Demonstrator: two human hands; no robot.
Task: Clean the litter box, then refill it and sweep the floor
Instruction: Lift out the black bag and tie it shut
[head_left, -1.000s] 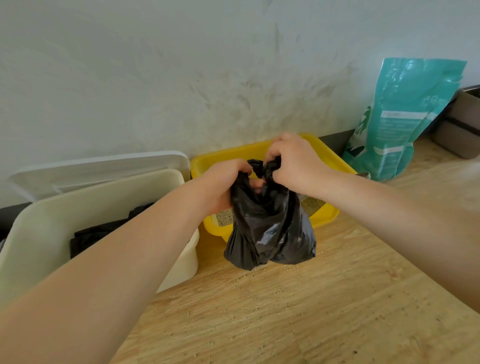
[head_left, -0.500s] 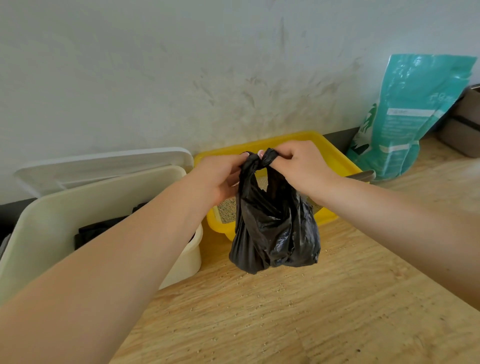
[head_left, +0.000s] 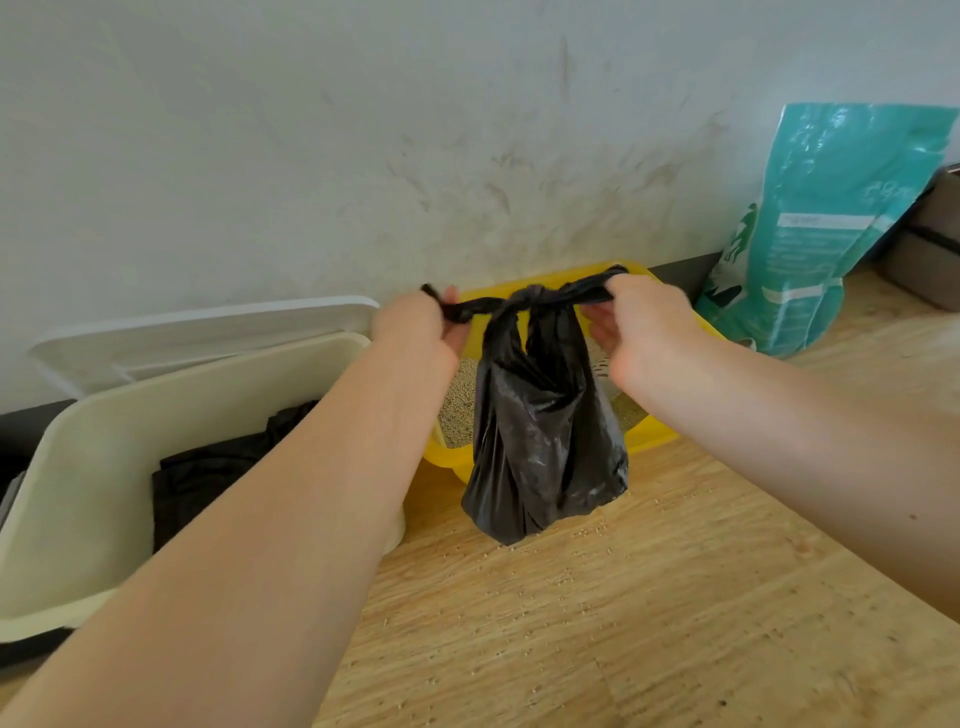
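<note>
A small black plastic bag (head_left: 540, 431) hangs in the air between the two hands, its bulging lower end just above the wooden floor (head_left: 597, 623) and in front of the yellow litter box (head_left: 649, 439). At its top the bag is tied in a knot (head_left: 530, 299), and the two tails of the knot run out sideways, one to each hand. The left hand (head_left: 421, 325) grips the left tail in a closed fist, the tip of the tail sticking out past the thumb. The right hand (head_left: 641, 332) holds the right tail pinched under curled fingers, level with the knot. The hands are apart, with the knot midway between them.

The litter box sits against the wall behind the bag, with pale litter showing inside. Grains of litter (head_left: 519, 566) are scattered on the floor below the bag. To the left stands a cream bin (head_left: 104, 415) with a dark liner inside, its white lid (head_left: 208, 327) leaning on the wall behind it. To the right, a teal litter bag (head_left: 831, 228) leans against the wall.
</note>
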